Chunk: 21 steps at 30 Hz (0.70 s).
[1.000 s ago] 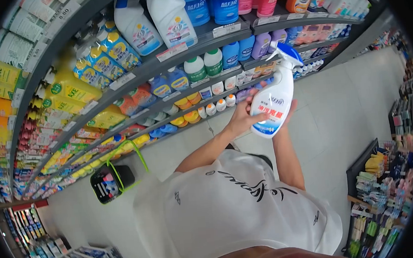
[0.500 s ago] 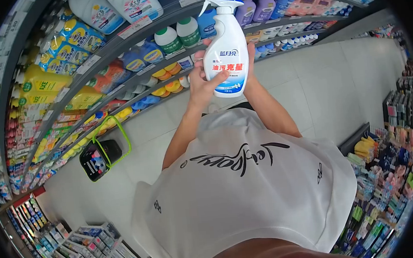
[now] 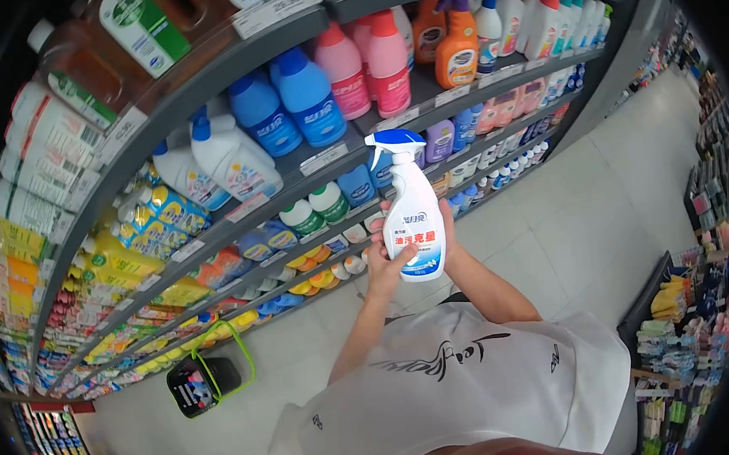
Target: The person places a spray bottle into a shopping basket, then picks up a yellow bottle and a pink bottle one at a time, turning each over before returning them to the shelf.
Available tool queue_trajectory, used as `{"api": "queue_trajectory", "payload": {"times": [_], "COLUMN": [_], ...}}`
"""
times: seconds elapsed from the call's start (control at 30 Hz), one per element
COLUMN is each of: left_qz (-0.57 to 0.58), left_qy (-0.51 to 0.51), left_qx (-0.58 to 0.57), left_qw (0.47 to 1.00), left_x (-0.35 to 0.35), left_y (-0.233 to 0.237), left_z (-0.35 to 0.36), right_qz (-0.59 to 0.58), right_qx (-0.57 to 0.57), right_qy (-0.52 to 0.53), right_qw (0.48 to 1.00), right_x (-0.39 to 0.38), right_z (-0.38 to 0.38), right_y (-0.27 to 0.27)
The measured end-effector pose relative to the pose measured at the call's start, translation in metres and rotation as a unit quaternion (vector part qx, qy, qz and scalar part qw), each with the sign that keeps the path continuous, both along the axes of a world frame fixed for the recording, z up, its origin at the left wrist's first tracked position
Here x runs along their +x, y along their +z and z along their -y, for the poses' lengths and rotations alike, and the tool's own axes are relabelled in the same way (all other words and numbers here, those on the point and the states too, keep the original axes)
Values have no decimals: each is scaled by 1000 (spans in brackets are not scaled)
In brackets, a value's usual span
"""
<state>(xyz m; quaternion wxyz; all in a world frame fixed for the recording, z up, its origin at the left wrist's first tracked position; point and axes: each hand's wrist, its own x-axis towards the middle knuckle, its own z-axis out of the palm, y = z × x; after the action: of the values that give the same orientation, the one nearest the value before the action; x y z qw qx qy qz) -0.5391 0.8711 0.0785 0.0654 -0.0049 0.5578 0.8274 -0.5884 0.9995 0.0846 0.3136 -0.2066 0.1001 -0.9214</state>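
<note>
A white spray bottle [image 3: 414, 203] with a blue trigger head stands upright between my hands, its label with red and blue print facing me. My left hand [image 3: 388, 258] wraps its lower left side, with the thumb across the front of the label. On the other side, my right hand [image 3: 449, 237] grips the bottle's right edge; most of its fingers are hidden behind the bottle. Just beyond the spray head, a shelf holds blue bottles [image 3: 311, 96] and pink bottles [image 3: 387, 65].
Curved store shelves [image 3: 326, 158] full of cleaning products run across the front and left. A black basket [image 3: 196, 385] with a green handle sits on the tiled floor [image 3: 305, 350] at the lower left. Display racks [image 3: 692, 323] with hanging goods line the right side.
The camera view has tilted up, so the bottle, hands and basket sit lower in the picture and more upper shelves show. Both hands keep their hold on the spray bottle.
</note>
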Motion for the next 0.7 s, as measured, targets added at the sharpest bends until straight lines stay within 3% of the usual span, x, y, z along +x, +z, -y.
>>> {"api": "queue_trajectory", "payload": {"times": [0.4, 0.7], "left_qz": [-31, -7], "left_qy": [-68, -173], "left_qx": [15, 28], "left_qw": [997, 985], "left_x": [-35, -57], "left_y": [-7, -16], "left_z": [-64, -190], "right_qz": [27, -5], "right_qx": [-3, 19], "right_qy": [-58, -168], "right_qw": [998, 986], "right_x": [-10, -8], "right_z": [-70, -200], "right_y": [5, -3]}}
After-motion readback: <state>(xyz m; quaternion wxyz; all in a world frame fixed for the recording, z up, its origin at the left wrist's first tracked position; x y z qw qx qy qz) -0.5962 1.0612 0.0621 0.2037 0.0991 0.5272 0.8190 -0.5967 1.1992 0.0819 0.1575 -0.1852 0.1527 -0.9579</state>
